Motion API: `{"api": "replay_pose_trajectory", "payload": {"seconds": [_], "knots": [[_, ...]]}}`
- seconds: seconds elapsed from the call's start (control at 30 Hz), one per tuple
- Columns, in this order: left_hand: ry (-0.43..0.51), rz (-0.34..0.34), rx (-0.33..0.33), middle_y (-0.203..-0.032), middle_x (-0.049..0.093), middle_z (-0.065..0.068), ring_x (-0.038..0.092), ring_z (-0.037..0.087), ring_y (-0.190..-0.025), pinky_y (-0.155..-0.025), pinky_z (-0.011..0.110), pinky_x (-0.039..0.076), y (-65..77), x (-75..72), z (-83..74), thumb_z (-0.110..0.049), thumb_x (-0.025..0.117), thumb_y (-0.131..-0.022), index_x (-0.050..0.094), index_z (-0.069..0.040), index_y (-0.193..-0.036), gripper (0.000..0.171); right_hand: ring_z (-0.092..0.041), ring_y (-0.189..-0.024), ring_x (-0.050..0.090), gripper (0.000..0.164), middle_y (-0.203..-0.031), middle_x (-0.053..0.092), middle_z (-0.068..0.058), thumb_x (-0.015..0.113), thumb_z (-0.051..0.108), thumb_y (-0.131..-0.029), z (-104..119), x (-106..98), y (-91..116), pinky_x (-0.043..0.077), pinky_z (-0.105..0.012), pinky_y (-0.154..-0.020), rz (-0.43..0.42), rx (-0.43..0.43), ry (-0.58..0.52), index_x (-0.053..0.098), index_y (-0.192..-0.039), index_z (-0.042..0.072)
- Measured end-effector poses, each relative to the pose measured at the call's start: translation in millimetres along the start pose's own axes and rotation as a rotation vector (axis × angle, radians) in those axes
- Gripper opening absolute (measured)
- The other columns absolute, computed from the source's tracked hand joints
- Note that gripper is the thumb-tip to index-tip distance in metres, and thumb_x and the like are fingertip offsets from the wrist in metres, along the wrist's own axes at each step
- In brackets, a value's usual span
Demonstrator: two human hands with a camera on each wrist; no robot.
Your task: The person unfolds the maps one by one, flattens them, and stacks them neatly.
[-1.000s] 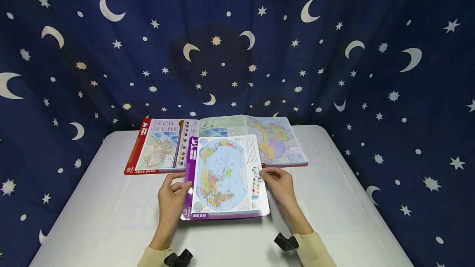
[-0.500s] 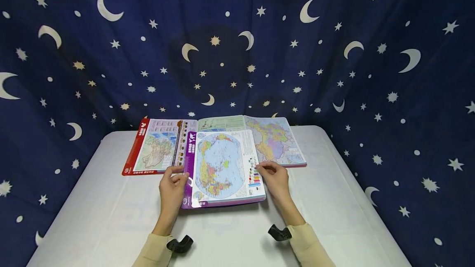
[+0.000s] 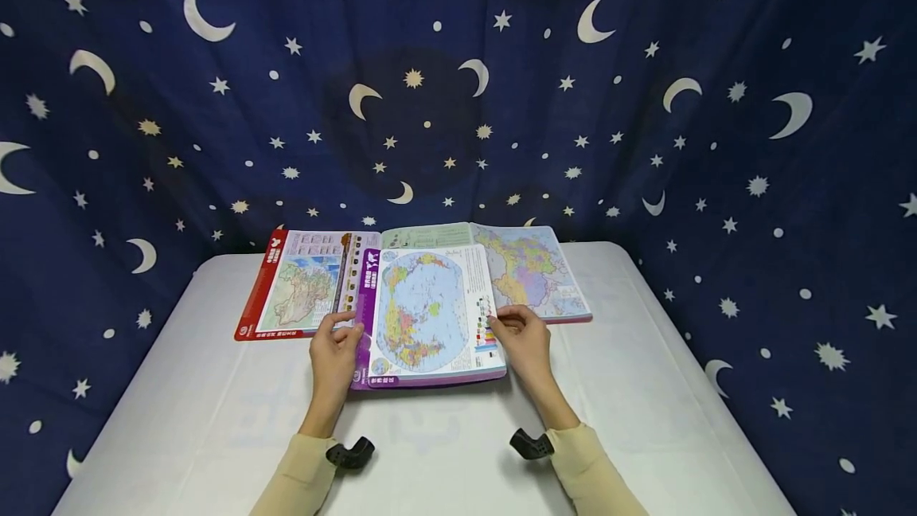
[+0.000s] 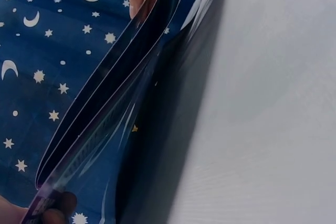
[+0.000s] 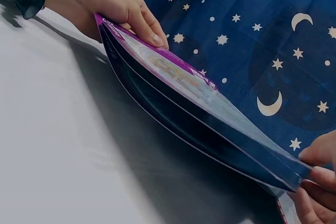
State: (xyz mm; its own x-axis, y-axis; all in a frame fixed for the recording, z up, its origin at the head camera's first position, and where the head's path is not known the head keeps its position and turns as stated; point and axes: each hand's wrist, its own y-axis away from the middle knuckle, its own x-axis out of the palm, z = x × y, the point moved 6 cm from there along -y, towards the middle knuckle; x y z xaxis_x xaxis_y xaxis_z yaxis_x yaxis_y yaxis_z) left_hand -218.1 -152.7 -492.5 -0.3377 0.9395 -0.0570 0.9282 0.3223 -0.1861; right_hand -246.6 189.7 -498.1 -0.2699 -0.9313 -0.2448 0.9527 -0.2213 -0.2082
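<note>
Head view: purple-edged “世界政区” map

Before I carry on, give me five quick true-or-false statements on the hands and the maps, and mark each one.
1. The left hand holds the purple-edged map at its left side. True.
2. The right hand is empty and apart from the purple-edged map. False: the right hand pinches its right edge.
3. The red-edged map lies on the white table, beyond the purple-edged map. True.
4. The near edge of the purple-edged map lies flat on the white table. False: it is raised, with a shadow beneath.
5. The curtain behind carries moons and stars. True.
</note>
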Motion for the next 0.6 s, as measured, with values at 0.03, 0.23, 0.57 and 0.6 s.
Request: {"api": "replay_pose_trajectory", "payload": {"seconds": [0.03, 0.23, 0.57, 0.6], "knots": [[0.003, 0.002, -0.004, -0.085, 0.069, 0.033, 0.055, 0.012, -0.049, -0.040, 0.021, 0.039, -1.5, 0.7, 1.7, -0.002, 0.065, -0.093, 0.058, 0.010, -0.119, 0.029, -0.019, -0.081, 0.071, 0.020, -0.093, 0.073, -0.013, 0.079, 0.013, -0.083, 0.6, 0.2, -0.4, 0.057, -0.020, -0.069, 0.000, -0.001, 0.004, 0.070, -0.098, 0.004], [0.014, 0.008, -0.031, -0.086, 0.071, 0.030, 0.052, 0.012, -0.048, -0.039, 0.020, 0.037, -14.6, 6.1, 24.7, -0.006, 0.065, -0.094, 0.059, 0.006, -0.122, 0.031, -0.023, -0.086, 0.071, 0.023, -0.098, 0.072, -0.015, 0.078, 0.012, -0.085, -1.4, 2.3, -2.6, 0.058, -0.022, -0.071, 0.016, 0.024, -0.025, 0.068, -0.103, 0.001], [0.005, -0.030, 0.005, -0.079, 0.072, 0.020, 0.045, 0.005, -0.044, -0.037, 0.021, 0.034, -27.3, 6.5, 43.5, -0.013, 0.070, -0.092, 0.064, -0.005, -0.114, 0.024, -0.019, -0.084, 0.071, 0.021, -0.092, 0.073, -0.013, 0.079, 0.016, -0.084, -10.9, 8.3, -3.8, 0.057, -0.022, -0.069, 0.017, 0.072, -0.007, 0.069, -0.098, 0.004], [0.003, -0.034, 0.010, -0.079, 0.072, 0.020, 0.044, 0.005, -0.044, -0.037, 0.022, 0.034, -28.6, 6.2, 43.4, -0.012, 0.070, -0.092, 0.064, -0.005, -0.114, 0.024, -0.019, -0.083, 0.071, 0.020, -0.091, 0.073, -0.013, 0.079, 0.016, -0.084, -10.5, 8.9, -4.0, 0.057, -0.022, -0.068, 0.018, 0.069, -0.012, 0.069, -0.098, 0.004]]}}
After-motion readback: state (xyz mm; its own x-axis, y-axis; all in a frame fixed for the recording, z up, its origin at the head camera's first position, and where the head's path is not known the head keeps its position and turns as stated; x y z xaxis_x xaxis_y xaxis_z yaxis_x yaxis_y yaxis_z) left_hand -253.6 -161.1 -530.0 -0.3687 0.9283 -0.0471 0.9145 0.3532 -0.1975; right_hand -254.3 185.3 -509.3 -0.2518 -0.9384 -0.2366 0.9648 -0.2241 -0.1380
